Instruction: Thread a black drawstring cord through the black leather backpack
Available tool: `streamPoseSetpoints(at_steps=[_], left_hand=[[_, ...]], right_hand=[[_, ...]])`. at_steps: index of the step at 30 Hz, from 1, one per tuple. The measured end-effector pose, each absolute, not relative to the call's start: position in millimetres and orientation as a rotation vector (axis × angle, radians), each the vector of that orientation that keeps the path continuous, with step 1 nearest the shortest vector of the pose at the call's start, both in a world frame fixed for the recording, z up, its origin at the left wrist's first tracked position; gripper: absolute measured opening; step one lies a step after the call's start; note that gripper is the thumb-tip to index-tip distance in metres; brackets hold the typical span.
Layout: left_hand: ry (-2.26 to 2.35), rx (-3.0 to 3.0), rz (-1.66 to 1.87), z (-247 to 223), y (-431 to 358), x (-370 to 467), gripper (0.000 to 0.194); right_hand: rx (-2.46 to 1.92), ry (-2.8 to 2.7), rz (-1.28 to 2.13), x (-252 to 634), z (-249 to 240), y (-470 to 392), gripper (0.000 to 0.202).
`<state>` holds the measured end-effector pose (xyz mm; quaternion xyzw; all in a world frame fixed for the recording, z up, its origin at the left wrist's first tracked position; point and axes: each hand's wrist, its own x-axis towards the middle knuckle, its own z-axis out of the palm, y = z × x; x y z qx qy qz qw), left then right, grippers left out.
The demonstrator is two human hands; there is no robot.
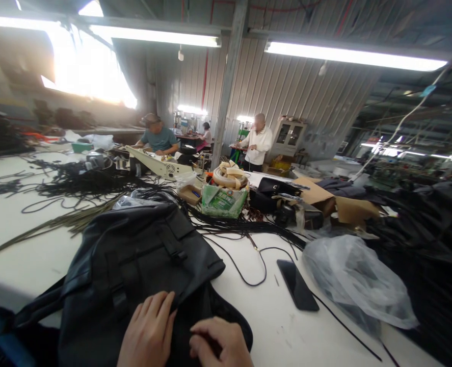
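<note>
A black backpack point(134, 265) with straps and buckles lies on the white table in front of me. My left hand point(147, 329) rests at the edge of its front panel, fingers close together and the thumb tucked beside them, gripping the black material. Just to the right, my right hand point(221, 341) is curled over the lower, dark part of the bag. Its thumb and index finger come close together; anything between them is too small or dark to make out.
On the white table point(264, 326) lie a phone point(297, 285), black cords point(256, 278) and a clear plastic bag point(359, 280). Behind stands a green tub point(224, 201) with tape rolls, beside cardboard point(317, 196). Dark material point(440, 255) is heaped at right. Several people work farther back.
</note>
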<state>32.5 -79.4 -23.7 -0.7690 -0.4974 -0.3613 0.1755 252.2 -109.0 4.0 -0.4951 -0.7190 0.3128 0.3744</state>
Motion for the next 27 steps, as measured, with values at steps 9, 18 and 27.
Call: streamPoseSetpoints(at_steps=[9,18,27], left_hand=[[-1.457,-2.190,-1.100,-13,-77,40,0.030],[-1.656,-2.192,-1.265,5,-73,42,0.025],[-1.679,-2.203,-1.279,7,-72,41,0.026]], right_hand=[[-1.468,-1.950,0.237,226,3,-75,0.025],[-1.568,-1.898,0.268,216,7,-66,0.025],[-1.551,-1.888,0.244,201,5,-57,0.026]])
